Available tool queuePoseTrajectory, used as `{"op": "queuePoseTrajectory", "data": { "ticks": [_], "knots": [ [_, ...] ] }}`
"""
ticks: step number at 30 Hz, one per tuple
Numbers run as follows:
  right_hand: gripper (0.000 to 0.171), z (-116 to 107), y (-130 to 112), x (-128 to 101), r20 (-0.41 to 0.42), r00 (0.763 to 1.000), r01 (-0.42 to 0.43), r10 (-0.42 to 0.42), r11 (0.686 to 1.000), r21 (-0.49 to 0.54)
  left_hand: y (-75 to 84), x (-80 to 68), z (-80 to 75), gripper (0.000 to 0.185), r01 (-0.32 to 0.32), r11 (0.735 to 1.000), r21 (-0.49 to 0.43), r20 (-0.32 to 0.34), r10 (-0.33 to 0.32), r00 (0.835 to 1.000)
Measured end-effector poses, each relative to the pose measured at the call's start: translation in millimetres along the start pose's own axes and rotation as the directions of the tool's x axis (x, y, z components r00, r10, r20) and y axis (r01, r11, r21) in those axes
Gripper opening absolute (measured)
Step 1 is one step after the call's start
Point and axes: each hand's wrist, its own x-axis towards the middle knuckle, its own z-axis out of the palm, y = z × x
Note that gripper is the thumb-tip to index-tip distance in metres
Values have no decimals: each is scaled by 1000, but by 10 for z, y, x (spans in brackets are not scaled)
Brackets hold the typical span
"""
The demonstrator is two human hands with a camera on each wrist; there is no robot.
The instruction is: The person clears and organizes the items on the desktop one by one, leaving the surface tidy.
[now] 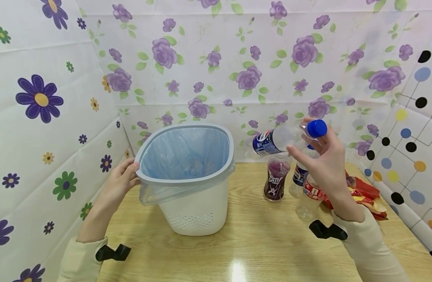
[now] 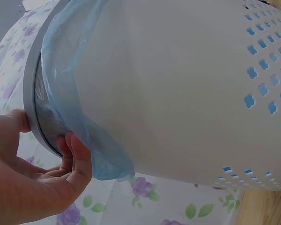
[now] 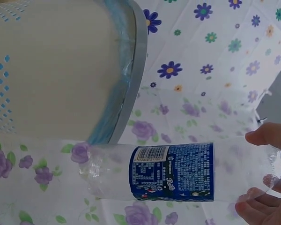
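Beside bin rim (image 1: 231, 153), held bottle (image 1: 272, 141)

Bright even light, tabletop (image 1: 237, 250) glare (edges bowed)

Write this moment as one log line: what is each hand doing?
left hand: grips bin rim | right hand: holds empty bottle sideways near bin | table: three more bottles, snack bag

A light wooden table (image 1: 258, 250) fills the bottom of the head view, with a bright glare spot on it. Behind it hangs a white sheet with purple roses (image 1: 237, 58). A daisy-print sheet (image 1: 36, 117) covers the left, a dotted one (image 1: 418, 129) the right.
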Motion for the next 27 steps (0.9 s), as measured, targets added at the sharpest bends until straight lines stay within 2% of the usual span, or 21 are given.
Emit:
{"op": "queuePoseTrajectory", "data": {
  "ticks": [13, 20, 24, 27],
  "knots": [
    [66, 52, -209, 246, -12, 995, 102, -101, 994, 28, -18, 0, -1, 50, -22, 1000, 3, -4, 22, 1000],
    [64, 141, -351, 408, -21, 991, 130, -129, 974, 183, -24, 2, -4, 46, -32, 999, 8, 2, 32, 999],
    [63, 230, -406, 458, 8, 991, 126, -133, 955, 268, -25, 3, -6, 45, -28, 1000, 10, 0, 28, 1000],
    [64, 309, -446, 481, 41, 990, 118, -135, 952, 282, -27, 3, -6, 45, -24, 1000, 7, -1, 24, 1000]
  ]
}}
